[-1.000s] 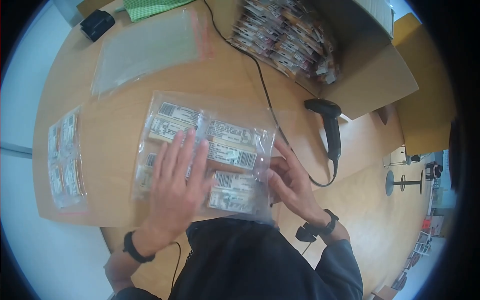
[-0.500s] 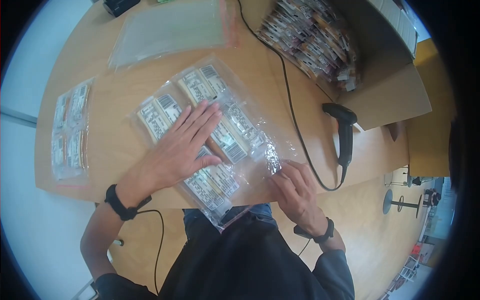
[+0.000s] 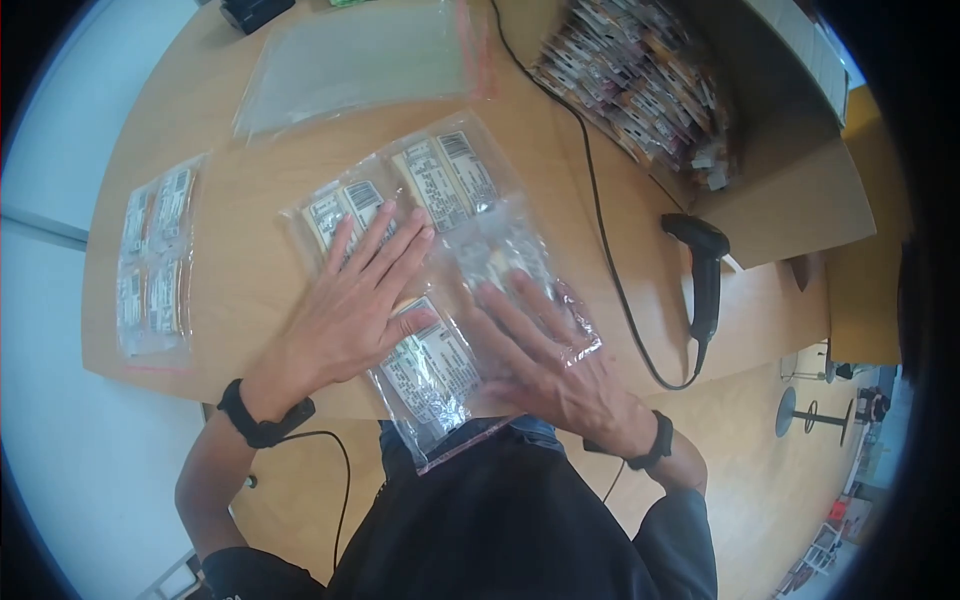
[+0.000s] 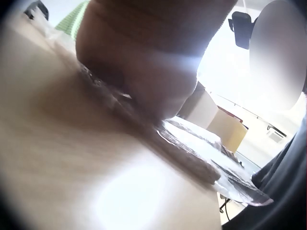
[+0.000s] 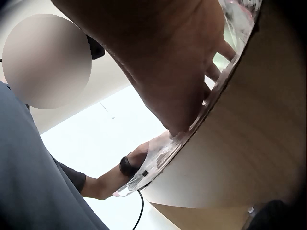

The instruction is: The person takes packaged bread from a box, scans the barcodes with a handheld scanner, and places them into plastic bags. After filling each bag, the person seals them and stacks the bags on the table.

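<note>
The left hand (image 3: 345, 315) lay flat, fingers spread, on a bag (image 3: 445, 268) of packs (image 3: 432, 370) partly overhanging the table (image 3: 245, 300), seemingly steadying it; the right hand (image 3: 560, 375), fingers extended, rested on its right side, perhaps smoothing it.

Right hand (image 3: 555, 365) blurred, covers bag (image 3: 452, 262) toward four o'clock; left hand (image 3: 345, 315) hides part of packet (image 3: 357, 195) toward ten. Label print (image 3: 432, 378) too small to read. Cut by head view's top edge: carton (image 3: 790, 175) at two, black device (image 3: 256, 10) and green sliver (image 3: 348, 3), perhaps cloth, at eleven.
</note>
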Motion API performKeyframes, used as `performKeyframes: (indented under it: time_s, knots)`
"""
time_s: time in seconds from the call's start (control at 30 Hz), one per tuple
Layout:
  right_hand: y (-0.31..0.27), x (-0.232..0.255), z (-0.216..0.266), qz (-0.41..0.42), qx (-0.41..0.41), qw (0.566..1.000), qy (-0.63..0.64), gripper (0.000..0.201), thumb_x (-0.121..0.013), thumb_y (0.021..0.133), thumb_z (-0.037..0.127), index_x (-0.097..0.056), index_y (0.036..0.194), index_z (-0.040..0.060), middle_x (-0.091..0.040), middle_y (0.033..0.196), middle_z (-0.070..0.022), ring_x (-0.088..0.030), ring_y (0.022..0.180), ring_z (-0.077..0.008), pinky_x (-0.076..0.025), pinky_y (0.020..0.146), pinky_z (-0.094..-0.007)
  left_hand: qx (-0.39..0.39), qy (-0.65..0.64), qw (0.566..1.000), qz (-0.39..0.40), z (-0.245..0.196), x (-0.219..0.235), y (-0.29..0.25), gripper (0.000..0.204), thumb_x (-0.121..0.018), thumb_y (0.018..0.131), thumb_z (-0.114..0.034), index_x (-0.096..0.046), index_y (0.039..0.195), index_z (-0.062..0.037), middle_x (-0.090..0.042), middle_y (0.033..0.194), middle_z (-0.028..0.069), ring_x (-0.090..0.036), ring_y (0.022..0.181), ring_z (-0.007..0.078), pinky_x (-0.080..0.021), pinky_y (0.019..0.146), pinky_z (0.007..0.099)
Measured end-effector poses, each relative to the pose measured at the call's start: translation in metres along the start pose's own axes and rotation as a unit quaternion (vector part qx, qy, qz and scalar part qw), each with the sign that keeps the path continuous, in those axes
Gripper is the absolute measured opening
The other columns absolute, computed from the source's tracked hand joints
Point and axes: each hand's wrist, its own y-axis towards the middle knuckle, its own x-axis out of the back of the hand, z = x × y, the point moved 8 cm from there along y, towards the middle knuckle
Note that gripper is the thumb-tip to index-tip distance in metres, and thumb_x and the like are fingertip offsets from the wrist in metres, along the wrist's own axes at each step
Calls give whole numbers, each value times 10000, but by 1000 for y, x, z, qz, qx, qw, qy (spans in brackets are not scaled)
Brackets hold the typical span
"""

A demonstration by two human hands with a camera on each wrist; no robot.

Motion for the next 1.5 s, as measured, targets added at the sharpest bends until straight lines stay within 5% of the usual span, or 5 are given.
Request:
performKeyframes:
  time_s: [0.37, 1.0, 1.07, 1.33, 1.5]
  knots:
    - [-83, 1, 30, -93, 160, 982, -46, 778, -796, 838, 515, -545, 1481, 155, -569, 1499, -113, -497, 1415, -324, -440, 1057, -565, -76, -12, 994, -73, -26, 37, -28, 782, -561, 985, -555, -409, 1568, -57, -388, 1634, 161, -312, 1538, 386, -264, 1232, 589]
    - [-68, 6, -27, -122, -217, 857, 450, 127, -756, 956, 122, -724, 905, 11, -471, 1548, -201, -604, 1222, -273, -550, 958, -372, 219, -327, 887, -243, -30, 7, -154, 167, -785, 917, -82, -715, 1026, 23, -536, 1464, 237, -684, 1113, 305, -561, 983, 412]
    - [-69, -7, -29, -121, -258, 805, 521, 177, -726, 993, 142, -673, 905, -2, -524, 1447, -192, -633, 1178, -233, -563, 927, -342, 352, -536, 718, -270, -21, -19, -167, 177, -744, 946, -16, -579, 929, 48, -535, 1426, 208, -684, 1057, 195, -605, 868, 322]
    - [-65, -24, -26, -130, -332, 740, 571, 281, -696, 994, 63, -502, 1189, 9, -648, 903, -108, -688, 682, -141, -590, 574, -251, 383, -571, 682, -250, -15, -27, -164, 184, -677, 977, 38, -501, 974, -19, -519, 1413, 195, -636, 1043, 106, -577, 848, 252]
    - [-58, -22, -1, -92, -377, 664, 639, 375, -636, 1012, 31, -431, 1326, 11, -644, 903, -101, -685, 643, -146, -591, 549, -255, 394, -711, 452, -368, -20, -30, -188, 317, -639, 1037, -104, -518, 1303, 18, -538, 1419, 152, -633, 1202, 273, -510, 1077, 465]
